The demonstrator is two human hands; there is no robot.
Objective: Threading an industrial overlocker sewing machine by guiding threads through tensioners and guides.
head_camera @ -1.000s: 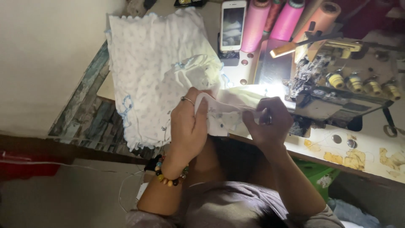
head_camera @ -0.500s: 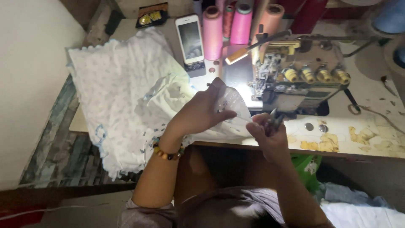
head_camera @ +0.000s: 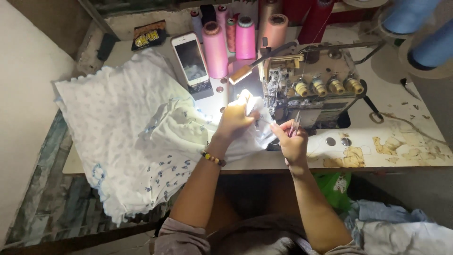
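Tabletop fabric (head_camera: 141,141), gripped by left hand (head_camera: 234,120), moved machineward; right hand (head_camera: 291,141) apparently pinches snips (head_camera: 295,124).

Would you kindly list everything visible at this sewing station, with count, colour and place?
white fabric: one, white with blue print, table left, draped over the edge
sewing machine: one, grey, table centre-right
thread cones: several, pink, behind the machine
phone: one, white-framed, leaning by the cones
blue spools: two, top right
table: one, worn cream
left hand: beaded bracelet, gripping fabric at the machine
right hand: holding a small thin tool
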